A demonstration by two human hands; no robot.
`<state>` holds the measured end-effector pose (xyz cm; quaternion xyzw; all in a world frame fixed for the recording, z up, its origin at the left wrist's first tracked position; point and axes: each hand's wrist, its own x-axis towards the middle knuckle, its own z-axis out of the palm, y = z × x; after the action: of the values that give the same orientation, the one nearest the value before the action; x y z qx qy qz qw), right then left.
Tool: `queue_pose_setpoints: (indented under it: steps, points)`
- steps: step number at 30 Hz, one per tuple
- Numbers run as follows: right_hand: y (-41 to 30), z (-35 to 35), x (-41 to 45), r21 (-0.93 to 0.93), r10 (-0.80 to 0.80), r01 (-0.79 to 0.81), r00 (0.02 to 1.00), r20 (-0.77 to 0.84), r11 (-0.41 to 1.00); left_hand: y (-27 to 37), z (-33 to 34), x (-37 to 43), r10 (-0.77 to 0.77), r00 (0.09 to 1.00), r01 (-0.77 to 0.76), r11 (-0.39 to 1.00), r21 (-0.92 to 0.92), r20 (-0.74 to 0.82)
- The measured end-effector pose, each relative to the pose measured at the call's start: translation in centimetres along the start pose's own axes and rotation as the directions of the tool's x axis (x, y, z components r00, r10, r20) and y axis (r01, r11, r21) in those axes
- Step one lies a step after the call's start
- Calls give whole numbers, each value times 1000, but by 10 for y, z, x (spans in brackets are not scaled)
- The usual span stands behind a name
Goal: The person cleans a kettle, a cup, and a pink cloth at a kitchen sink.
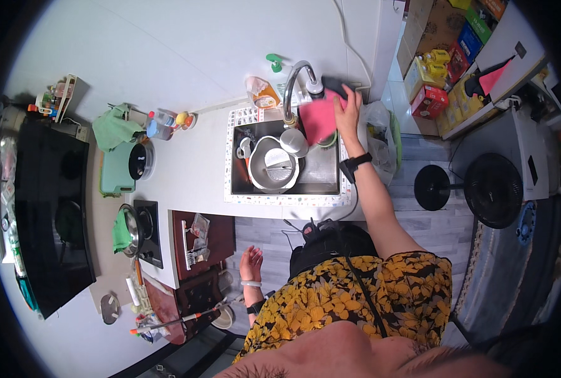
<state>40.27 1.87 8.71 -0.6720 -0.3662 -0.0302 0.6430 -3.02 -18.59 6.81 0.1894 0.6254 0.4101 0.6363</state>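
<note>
My right hand (348, 115) holds a pink cloth (318, 117) beside the chrome faucet (292, 90), above the right side of the sink. A dark cloth (336, 85) lies behind the fingers. Below the faucet, a whitish cup-like container (294, 143) overlaps the rim of a pale basin (257, 169) in the steel sink (322, 175). A metal grater-like piece (279, 171) rests in the basin. Part of a green round item (328, 140) shows under the pink cloth. My left hand (251, 262) hangs near my body, away from the counter, with nothing in it.
A bottle of orange liquid (265, 100) and a green pump top (275, 62) stand behind the sink. At left are a green cutting board (116, 173) and a pan (132, 230) on the stove. A plastic bag (379, 137) hangs right of the counter; a black fan (493, 190) stands farther right.
</note>
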Motion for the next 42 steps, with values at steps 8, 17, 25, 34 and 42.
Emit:
queue_pose_setpoints:
  steps: [8,17,25,34,42]
  points:
    - [50,12,-11,-493,490,-158,553,674,856,-4,1,2,-6,1000,6,1000,-10,-11]
    - [83,25,6,1,392,-406,882,261,914,-3,0,-7,-26,1000,26,1000,-13,-10]
    - [5,-57,39,687,301,-208,954,-16,697,-11,-10,-8,-15,1000,15,1000,-4,-20]
    - [61,-24,-31,102,624,-826,494,606,554,-5,5,0,-27,999,26,999,44,25]
    - [60,31,-19,295,459,-763,600,655,575,-9,-3,-14,-66,998,66,997,30,-23]
